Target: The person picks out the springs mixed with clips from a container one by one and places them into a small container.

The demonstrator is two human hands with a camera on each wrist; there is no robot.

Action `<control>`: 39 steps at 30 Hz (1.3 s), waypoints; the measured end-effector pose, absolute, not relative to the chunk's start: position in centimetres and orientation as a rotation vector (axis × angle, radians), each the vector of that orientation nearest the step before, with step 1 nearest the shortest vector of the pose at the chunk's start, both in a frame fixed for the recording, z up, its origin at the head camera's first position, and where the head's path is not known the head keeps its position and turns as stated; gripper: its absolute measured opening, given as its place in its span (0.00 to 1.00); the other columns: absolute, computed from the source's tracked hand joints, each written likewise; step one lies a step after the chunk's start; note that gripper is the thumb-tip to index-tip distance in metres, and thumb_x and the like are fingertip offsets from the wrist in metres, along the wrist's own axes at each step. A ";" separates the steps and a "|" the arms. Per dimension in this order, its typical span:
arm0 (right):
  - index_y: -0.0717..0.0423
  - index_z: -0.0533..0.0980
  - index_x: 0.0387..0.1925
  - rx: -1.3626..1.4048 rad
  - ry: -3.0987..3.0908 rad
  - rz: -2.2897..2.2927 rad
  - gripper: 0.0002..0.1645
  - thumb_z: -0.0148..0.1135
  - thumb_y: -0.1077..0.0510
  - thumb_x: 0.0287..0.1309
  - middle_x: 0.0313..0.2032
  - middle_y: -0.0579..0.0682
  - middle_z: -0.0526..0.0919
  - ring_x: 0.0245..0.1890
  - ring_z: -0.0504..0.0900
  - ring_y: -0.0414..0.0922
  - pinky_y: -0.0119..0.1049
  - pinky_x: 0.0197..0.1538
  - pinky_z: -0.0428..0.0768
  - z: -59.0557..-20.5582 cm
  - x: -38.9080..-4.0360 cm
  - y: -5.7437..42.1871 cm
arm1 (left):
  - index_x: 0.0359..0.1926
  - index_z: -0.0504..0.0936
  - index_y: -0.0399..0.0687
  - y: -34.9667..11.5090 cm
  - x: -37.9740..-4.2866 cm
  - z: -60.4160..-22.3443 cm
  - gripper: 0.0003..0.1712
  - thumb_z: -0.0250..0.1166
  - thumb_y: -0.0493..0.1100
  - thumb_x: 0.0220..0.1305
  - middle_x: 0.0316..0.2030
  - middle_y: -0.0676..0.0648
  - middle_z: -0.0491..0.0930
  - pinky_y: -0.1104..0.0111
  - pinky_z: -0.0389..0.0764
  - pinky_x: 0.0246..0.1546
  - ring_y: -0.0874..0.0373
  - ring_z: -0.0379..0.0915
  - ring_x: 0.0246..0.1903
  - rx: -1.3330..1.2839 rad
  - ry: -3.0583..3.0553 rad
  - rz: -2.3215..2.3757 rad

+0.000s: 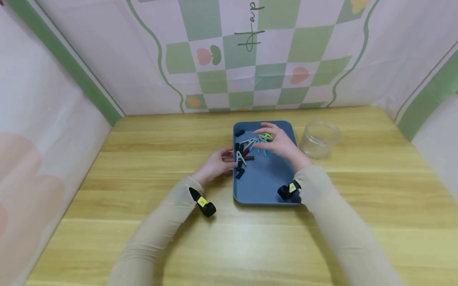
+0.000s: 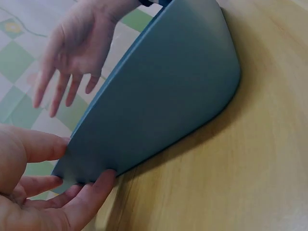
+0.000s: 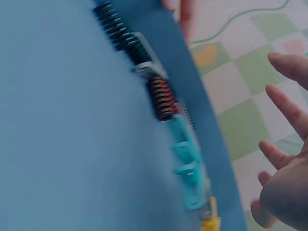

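My left hand [image 1: 216,163] is at the left side of a blue tray [image 1: 268,178]. In the left wrist view its fingers [image 2: 43,147] touch the tray's outer wall [image 2: 163,91] near a corner. My right hand [image 1: 280,145] hovers over the tray's far part, fingers spread apart, with nothing between them. Along the tray's left side lie dark green coil springs [image 3: 113,24], a brown coil spring [image 3: 161,98] and a silver clip [image 1: 239,158]. Turquoise clips [image 3: 190,168] and a yellow-green clip [image 1: 266,136] lie below the right hand, partly hidden by it in the head view.
A clear round plastic jar [image 1: 319,139] stands just right of the tray, beside the right wrist. The wooden table [image 1: 150,139] runs back to a checkered cloth [image 1: 275,75], with cloth walls at both sides.
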State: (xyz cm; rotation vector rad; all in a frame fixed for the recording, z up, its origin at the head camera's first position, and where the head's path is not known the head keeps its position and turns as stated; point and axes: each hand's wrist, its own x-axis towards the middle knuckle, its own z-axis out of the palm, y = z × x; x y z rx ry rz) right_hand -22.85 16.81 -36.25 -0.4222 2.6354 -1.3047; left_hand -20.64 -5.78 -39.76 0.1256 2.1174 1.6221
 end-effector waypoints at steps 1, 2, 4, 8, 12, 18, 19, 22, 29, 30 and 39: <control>0.60 0.74 0.57 -0.427 2.653 -1.265 0.26 0.64 0.54 0.58 0.72 0.58 0.50 0.72 0.39 0.62 0.65 0.70 0.44 -36.6 -22.9 16.8 | 0.69 0.60 0.43 -5.7 -20.6 -39.8 0.36 0.61 0.31 0.61 0.62 0.38 0.68 0.63 0.82 0.50 0.47 0.70 0.59 0.129 2.115 1.625; 0.59 0.75 0.56 -0.432 2.668 -1.228 0.26 0.65 0.54 0.57 0.73 0.57 0.49 0.72 0.37 0.62 0.66 0.70 0.42 -36.9 -22.9 16.7 | 0.70 0.59 0.43 -5.7 -20.6 -39.9 0.36 0.61 0.31 0.62 0.62 0.38 0.68 0.63 0.82 0.50 0.47 0.70 0.59 0.133 2.117 1.625; 0.57 0.77 0.54 -0.447 2.705 -1.153 0.25 0.67 0.52 0.55 0.73 0.56 0.48 0.72 0.33 0.63 0.68 0.69 0.37 -37.4 -23.0 16.6 | 0.70 0.59 0.43 -5.6 -20.6 -40.0 0.37 0.61 0.31 0.62 0.63 0.38 0.67 0.63 0.82 0.50 0.47 0.69 0.59 0.141 2.109 1.629; 0.52 0.81 0.49 -0.474 2.757 -1.011 0.23 0.70 0.49 0.50 0.74 0.53 0.46 0.72 0.29 0.62 0.70 0.67 0.31 -38.0 -23.0 16.4 | 0.70 0.59 0.44 -5.7 -20.5 -40.1 0.36 0.60 0.31 0.63 0.63 0.38 0.67 0.63 0.82 0.50 0.46 0.70 0.59 0.141 2.108 1.638; 0.49 0.83 0.45 -0.476 2.783 -0.933 0.21 0.72 0.48 0.47 0.75 0.51 0.43 0.72 0.27 0.61 0.69 0.66 0.28 -38.4 -23.2 16.2 | 0.70 0.59 0.44 -5.9 -20.5 -40.1 0.35 0.59 0.31 0.63 0.63 0.38 0.67 0.62 0.82 0.49 0.46 0.70 0.59 0.159 2.115 1.638; 0.49 0.84 0.42 -0.518 2.787 -0.883 0.20 0.74 0.48 0.45 0.75 0.52 0.42 0.72 0.26 0.61 0.69 0.66 0.25 -38.9 -23.1 15.8 | 0.70 0.58 0.43 -6.2 -20.3 -39.9 0.36 0.60 0.32 0.63 0.62 0.38 0.67 0.62 0.82 0.50 0.47 0.69 0.59 0.178 2.094 1.654; 0.49 0.84 0.42 -0.522 2.787 -0.881 0.20 0.74 0.48 0.45 0.75 0.53 0.42 0.72 0.26 0.61 0.69 0.66 0.25 -39.0 -23.1 15.8 | 0.70 0.59 0.42 -6.3 -20.2 -39.8 0.35 0.60 0.31 0.63 0.62 0.38 0.67 0.63 0.82 0.49 0.48 0.70 0.58 0.187 2.098 1.655; 0.49 0.85 0.41 -0.519 2.794 -0.880 0.19 0.74 0.49 0.45 0.75 0.53 0.42 0.72 0.26 0.60 0.68 0.66 0.25 -39.2 -23.1 15.8 | 0.70 0.59 0.42 -6.4 -20.2 -39.9 0.35 0.60 0.32 0.63 0.61 0.38 0.68 0.64 0.82 0.49 0.49 0.71 0.58 0.198 2.098 1.658; 0.48 0.85 0.39 -0.535 2.827 -0.846 0.15 0.74 0.49 0.46 0.75 0.52 0.44 0.72 0.27 0.59 0.66 0.67 0.25 -39.2 -23.2 15.8 | 0.70 0.58 0.44 -6.6 -20.4 -39.9 0.35 0.58 0.31 0.64 0.64 0.38 0.66 0.61 0.82 0.50 0.46 0.68 0.60 0.186 2.093 1.654; 0.48 0.86 0.38 -0.538 2.833 -0.844 0.15 0.74 0.49 0.46 0.74 0.52 0.44 0.72 0.27 0.59 0.66 0.67 0.26 -39.3 -23.2 15.9 | 0.70 0.58 0.44 -6.6 -20.3 -39.8 0.35 0.58 0.31 0.64 0.64 0.39 0.66 0.62 0.82 0.49 0.46 0.68 0.60 0.184 2.095 1.656; 0.47 0.86 0.36 -0.573 2.864 -0.765 0.14 0.74 0.49 0.46 0.73 0.54 0.48 0.72 0.30 0.62 0.67 0.67 0.27 -39.9 -23.0 15.8 | 0.70 0.58 0.44 -6.4 -20.0 -40.0 0.35 0.59 0.31 0.64 0.63 0.39 0.67 0.62 0.82 0.49 0.47 0.69 0.60 0.158 2.099 1.656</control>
